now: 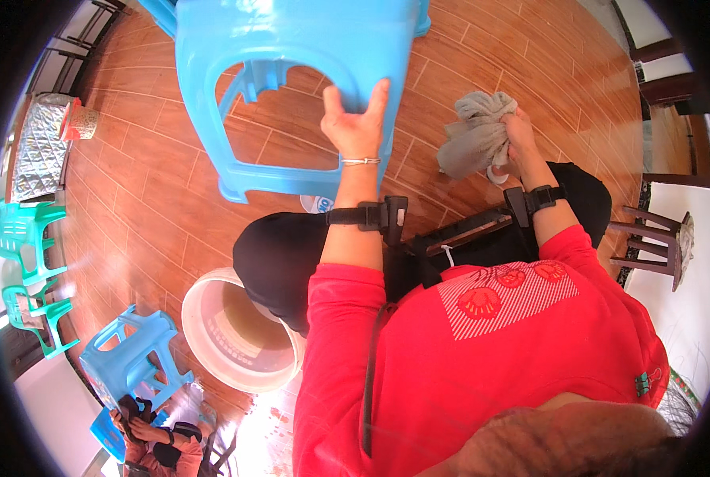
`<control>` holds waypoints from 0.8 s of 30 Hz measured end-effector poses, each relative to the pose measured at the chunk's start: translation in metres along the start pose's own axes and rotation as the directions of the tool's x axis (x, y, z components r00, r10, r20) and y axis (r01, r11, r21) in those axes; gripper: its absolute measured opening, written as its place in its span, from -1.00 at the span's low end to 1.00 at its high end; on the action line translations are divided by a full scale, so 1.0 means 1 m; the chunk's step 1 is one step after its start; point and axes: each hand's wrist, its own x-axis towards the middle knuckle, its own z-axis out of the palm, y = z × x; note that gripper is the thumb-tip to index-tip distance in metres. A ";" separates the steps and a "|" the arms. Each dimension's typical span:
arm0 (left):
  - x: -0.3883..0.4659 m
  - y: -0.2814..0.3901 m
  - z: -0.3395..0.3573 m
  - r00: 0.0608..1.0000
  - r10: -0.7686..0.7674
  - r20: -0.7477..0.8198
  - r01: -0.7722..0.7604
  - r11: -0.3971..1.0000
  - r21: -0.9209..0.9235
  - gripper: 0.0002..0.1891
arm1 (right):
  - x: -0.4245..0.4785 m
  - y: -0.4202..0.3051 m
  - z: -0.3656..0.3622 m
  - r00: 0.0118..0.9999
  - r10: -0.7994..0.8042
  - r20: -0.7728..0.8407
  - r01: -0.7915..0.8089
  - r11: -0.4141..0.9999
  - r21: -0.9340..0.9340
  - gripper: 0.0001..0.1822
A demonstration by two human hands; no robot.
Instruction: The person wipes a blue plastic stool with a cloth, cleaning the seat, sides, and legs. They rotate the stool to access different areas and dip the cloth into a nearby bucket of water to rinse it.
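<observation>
A large blue plastic stool (295,36) is tilted in front of me, with a big arched opening in the side that faces me. My left hand (358,122) grips the stool at the edge of that opening, with thumb and a finger spread on the blue plastic. To the right, my right hand (519,134) is closed around a bunched grey cloth (477,134), held apart from the stool above the tiled floor. A whitish plastic bucket (203,346) with cloudy liquid in it stands by my left knee.
At lower left a second blue stool (131,352) stands near another person (164,444), who handles a dark item. Green plastic chairs (27,226) line the left side, below a red-and-white container (82,121) on a silvery cover. A dark wooden stool (653,238) is at the right wall.
</observation>
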 end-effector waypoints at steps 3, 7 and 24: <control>0.009 -0.008 -0.009 0.989 -0.086 -0.121 0.083 0.996 -0.029 -0.58 | 0.000 -0.001 -0.002 1.000 0.010 0.009 -0.010 1.000 0.015 -0.65; 0.014 -0.021 -0.012 0.982 -0.089 -0.166 0.056 0.980 -0.193 -0.63 | -0.002 -0.007 -0.002 0.999 0.031 -0.028 -0.032 0.998 -0.051 -0.65; 0.078 -0.113 -0.039 0.927 -0.275 -0.254 0.238 0.957 -0.167 -0.50 | -0.011 -0.149 -0.048 0.944 -0.317 0.087 0.320 0.948 -0.012 -0.68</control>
